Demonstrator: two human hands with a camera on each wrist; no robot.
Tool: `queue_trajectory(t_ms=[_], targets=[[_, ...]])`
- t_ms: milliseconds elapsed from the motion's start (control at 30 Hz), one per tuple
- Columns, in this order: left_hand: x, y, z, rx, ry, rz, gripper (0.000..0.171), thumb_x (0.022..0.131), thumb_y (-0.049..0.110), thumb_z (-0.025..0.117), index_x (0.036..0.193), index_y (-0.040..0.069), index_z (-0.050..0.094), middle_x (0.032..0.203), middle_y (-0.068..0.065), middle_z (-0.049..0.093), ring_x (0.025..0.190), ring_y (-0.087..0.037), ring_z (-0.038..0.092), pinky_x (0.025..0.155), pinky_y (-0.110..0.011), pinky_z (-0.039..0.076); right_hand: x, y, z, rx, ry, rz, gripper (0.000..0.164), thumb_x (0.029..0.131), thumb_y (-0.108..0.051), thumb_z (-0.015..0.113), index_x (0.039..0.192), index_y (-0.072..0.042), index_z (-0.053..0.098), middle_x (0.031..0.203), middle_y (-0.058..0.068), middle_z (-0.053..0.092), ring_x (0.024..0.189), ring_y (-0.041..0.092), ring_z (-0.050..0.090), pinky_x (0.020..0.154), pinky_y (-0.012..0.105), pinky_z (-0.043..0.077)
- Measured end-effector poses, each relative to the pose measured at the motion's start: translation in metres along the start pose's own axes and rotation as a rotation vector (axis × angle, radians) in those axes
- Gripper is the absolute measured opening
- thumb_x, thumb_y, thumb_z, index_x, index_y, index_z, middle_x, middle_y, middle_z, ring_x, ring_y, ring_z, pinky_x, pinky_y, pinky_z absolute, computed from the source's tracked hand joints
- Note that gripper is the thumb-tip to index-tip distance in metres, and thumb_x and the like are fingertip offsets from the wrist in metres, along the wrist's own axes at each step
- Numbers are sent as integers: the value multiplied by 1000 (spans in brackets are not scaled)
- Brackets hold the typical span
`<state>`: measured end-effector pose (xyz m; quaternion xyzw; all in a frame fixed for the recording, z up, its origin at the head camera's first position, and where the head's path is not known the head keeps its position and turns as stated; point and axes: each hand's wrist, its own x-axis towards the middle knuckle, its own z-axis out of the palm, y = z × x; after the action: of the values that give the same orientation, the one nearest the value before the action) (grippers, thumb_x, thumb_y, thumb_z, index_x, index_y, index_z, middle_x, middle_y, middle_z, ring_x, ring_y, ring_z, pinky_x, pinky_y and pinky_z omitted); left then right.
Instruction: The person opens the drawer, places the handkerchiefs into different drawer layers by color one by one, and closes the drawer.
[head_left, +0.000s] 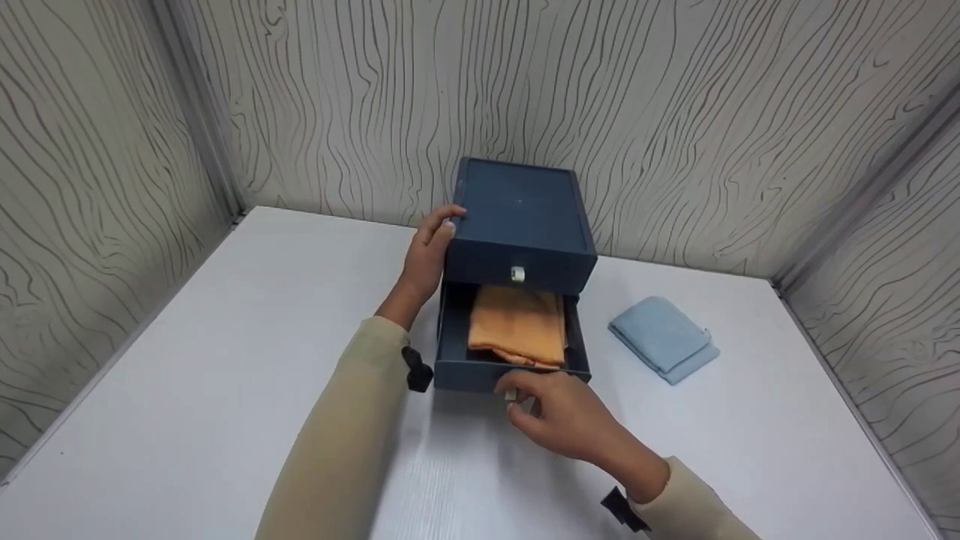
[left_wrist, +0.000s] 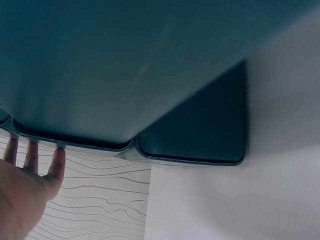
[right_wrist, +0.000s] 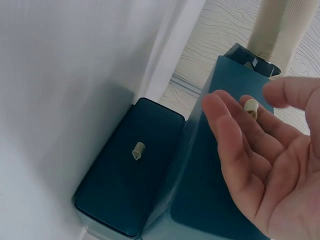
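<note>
A dark blue drawer cabinet (head_left: 525, 206) stands near the back wall. One drawer (head_left: 453, 375) below the top one is pulled out, with a folded orange cloth (head_left: 517, 322) inside. My left hand (head_left: 429, 255) rests against the cabinet's left side, fingertips touching its upper edge; in the left wrist view, straight fingers (left_wrist: 59, 162) touch the side. My right hand (head_left: 559, 412) is at the pulled-out drawer's front, index finger and thumb on either side of its pale knob (right_wrist: 251, 107). The right wrist view shows the thumb apart from that knob, fingers loosely bent.
A folded light blue cloth (head_left: 664, 339) lies on the white table (head_left: 225, 360), right of the cabinet. The top drawer's knob (head_left: 517, 274) shows above the pulled-out drawer. Below it, a closed drawer (right_wrist: 125, 185) has its own knob. Wood-grain-patterned walls (head_left: 360, 97) enclose the table.
</note>
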<state>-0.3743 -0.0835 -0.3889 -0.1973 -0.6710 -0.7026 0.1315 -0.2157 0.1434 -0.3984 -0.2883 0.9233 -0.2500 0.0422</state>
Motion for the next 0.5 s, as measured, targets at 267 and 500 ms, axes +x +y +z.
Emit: queue_trajectory(t_ms=[267, 500], targets=[[-1, 0, 0, 4, 6, -18, 36, 103, 21, 36, 132, 7, 52, 66, 4, 33, 56, -10, 29, 64, -29, 34, 3, 4, 2, 9, 37, -25, 15, 90, -19, 60, 96, -30, 68, 93, -15, 69, 81, 0, 63, 67, 22, 49], [-1, 0, 1, 9, 21, 11, 36, 102, 23, 37, 129, 9, 54, 90, 0, 42, 63, -11, 35, 71, -30, 37, 6, 5, 2, 66, 44, -41, 13, 92, -18, 61, 93, -28, 69, 90, -9, 70, 78, 0, 62, 67, 22, 49]])
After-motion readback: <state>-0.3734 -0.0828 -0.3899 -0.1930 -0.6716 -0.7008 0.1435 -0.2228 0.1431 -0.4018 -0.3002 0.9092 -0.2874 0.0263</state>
